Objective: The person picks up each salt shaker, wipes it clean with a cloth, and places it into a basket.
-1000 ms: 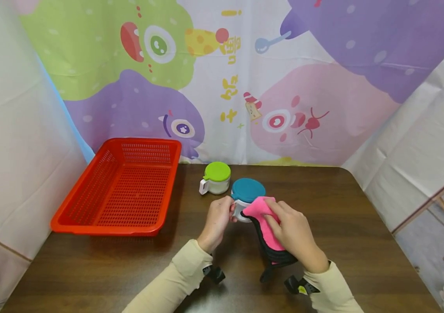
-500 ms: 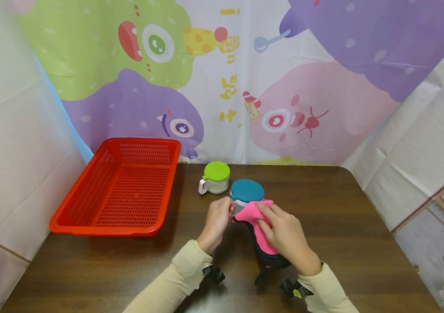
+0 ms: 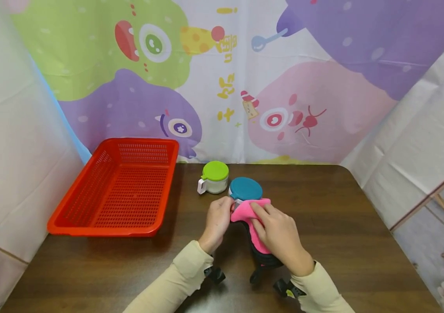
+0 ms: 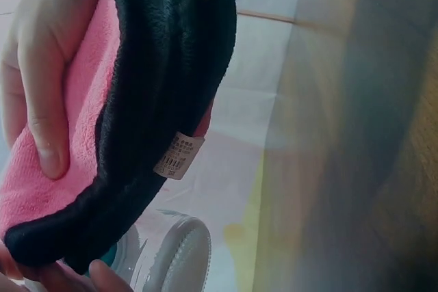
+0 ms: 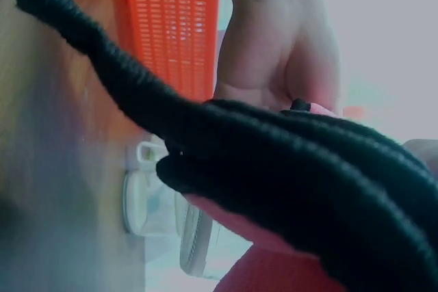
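My left hand grips the handle side of a clear seasoning jar with a blue lid. The jar's rounded base shows in the left wrist view, raised off the table. My right hand holds a folded pink cloth with black trim against the near side of the jar, covering much of its body. From the cloth hangs a black loop, and a white printed label sticks out of its edge. In the right wrist view the cloth's black edge hides most of the right hand.
A second clear jar with a green lid and white handle stands just behind and left of the held one. To the left is a red perforated plastic basket on the brown wooden table. Cartoon-printed cloth hangs along the table's back edge.
My right hand and the pink cloth have shifted left across the front of the jar, covering more of it near the handle. The left hand keeps its grip in about the same place.
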Demonstrator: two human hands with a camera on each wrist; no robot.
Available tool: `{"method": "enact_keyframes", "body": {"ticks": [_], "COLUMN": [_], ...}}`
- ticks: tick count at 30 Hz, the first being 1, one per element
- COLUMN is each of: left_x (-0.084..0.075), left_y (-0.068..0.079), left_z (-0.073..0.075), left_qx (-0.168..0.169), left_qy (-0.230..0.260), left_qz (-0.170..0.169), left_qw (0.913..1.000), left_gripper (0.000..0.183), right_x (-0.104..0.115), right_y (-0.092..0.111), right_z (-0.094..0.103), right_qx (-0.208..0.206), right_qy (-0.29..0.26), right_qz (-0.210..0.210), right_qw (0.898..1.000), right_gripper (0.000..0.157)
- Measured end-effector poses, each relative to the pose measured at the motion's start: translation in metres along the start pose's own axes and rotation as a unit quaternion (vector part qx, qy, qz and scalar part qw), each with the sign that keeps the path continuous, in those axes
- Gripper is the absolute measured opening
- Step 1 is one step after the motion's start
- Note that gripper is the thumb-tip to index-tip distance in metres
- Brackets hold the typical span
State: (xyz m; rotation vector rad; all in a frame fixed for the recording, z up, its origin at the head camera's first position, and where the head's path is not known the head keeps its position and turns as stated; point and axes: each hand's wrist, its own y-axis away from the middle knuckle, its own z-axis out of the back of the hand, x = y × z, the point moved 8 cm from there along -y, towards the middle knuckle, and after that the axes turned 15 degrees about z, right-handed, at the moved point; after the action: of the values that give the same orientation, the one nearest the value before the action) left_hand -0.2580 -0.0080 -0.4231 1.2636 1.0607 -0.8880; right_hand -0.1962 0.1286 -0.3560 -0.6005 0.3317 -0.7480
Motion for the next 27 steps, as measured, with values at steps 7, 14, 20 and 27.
{"method": "enact_keyframes", "body": {"ticks": [7,14,20,27], "left_x": [0.001,0.004,0.005,0.009], "left_y": [0.001,0.000,-0.001,-0.005], "left_z": [0.000,0.000,0.000,0.002], "left_qx": [-0.012,-0.005,0.002,0.021], "left_qy": [-0.015,-0.001,0.015,0.057], "left_qz": [-0.002,0.010,0.020,0.039], "left_qw": [0.9998,0.9999,0.9997,0.9974], "left_gripper": [0.032,0.031,0.029,0.029], "right_x": [0.004,0.009,0.010,0.010], "right_y": [0.001,0.004,0.006,0.009], "right_z": [-0.008,-0.015,-0.019,-0.025], "right_qx": [0.017,0.033,0.052,0.065], "right_qy": [-0.002,-0.005,-0.008,-0.014], "right_qz": [-0.010,-0.015,-0.029,-0.039], "right_qw": [1.000,0.999,0.998,0.997], "right_gripper": [0.038,0.039,0.040,0.039]}}
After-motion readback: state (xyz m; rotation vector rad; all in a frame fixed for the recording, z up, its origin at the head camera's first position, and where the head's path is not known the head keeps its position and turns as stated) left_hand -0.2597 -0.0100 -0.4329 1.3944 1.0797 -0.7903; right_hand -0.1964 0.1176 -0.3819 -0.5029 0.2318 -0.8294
